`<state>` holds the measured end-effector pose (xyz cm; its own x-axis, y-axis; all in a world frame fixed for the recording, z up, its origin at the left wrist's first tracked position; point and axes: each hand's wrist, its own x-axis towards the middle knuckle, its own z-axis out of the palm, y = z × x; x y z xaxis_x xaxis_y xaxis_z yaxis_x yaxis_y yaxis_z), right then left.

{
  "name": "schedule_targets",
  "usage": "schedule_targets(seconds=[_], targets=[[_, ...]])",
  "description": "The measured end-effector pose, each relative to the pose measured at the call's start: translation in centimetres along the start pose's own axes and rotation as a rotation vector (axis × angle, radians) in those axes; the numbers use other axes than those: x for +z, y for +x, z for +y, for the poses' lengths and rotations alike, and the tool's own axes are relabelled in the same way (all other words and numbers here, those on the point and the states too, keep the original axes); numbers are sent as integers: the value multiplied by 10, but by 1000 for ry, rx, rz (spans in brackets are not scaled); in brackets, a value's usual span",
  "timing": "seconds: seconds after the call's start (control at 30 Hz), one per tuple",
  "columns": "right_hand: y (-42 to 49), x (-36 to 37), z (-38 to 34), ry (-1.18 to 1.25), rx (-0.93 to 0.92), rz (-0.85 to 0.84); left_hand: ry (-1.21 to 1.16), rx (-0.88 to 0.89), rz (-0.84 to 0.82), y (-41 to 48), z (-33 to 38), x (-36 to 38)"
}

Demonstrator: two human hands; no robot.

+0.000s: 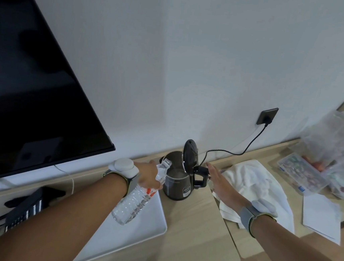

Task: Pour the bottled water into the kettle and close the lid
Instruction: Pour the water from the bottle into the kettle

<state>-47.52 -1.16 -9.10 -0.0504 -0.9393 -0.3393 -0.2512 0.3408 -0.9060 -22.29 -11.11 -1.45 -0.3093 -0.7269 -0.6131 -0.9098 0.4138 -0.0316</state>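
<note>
Bottle [138,192] tilted in left hand [149,175] at open kettle [178,181] — right hand [222,182] flat, empty

Single head-worn wide-angle view, looking forward and down from close above the light wooden tabletop [189,225], facing the white wall [194,59] along its far edge, both forearms reaching in from the bottom

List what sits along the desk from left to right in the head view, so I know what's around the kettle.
Black phone → white tray → left hand holding the water bottle → kettle, lid open → right hand, flat by the handle → white towel → paper.
</note>
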Motion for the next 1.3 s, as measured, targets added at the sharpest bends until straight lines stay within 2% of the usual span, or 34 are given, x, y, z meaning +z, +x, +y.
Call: schedule_targets(seconds=[0.33,0.7,1.3], targets=[[-7,3,-15,-18,-12,30,-77,-66,4,15,-1,9],[-7,3,-14,-5,-23,19,-53,-64,-25,12,-3,3],[-18,1,-12,-68,-43,21,167,18,-105,-27,20,-32]])
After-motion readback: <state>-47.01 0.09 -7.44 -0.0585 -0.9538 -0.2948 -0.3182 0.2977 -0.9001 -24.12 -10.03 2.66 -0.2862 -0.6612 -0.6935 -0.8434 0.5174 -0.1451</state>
